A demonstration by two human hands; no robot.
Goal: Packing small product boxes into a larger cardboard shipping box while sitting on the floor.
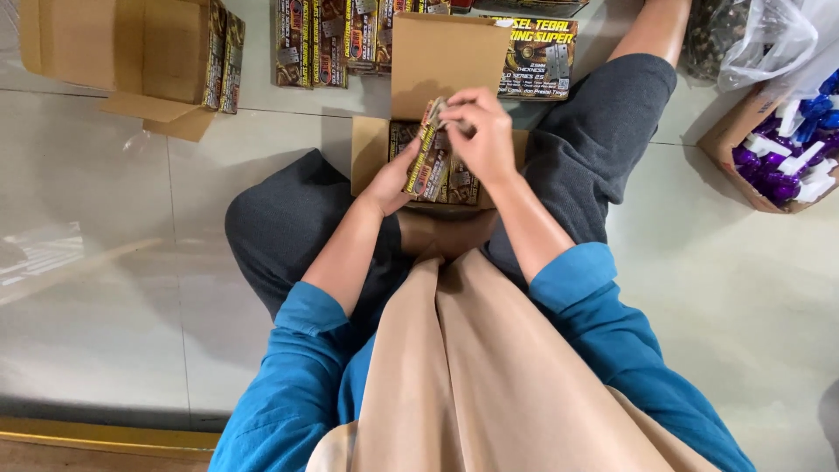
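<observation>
Upright box flap (437,65) perhaps blocking beyond

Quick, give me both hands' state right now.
Left hand: closed on the lower part of a flat printed packet.
Right hand: fingers pinching the same packet's top, above the small open cardboard box.

A small open box (371,157) is set on the floor (105,288) between the knees, with packets (459,185) stood inside. Behind it, more packets (319,44) are lined up. A larger carton (131,48) is placed far left, a bottle-filled box (778,149) far right.
</observation>
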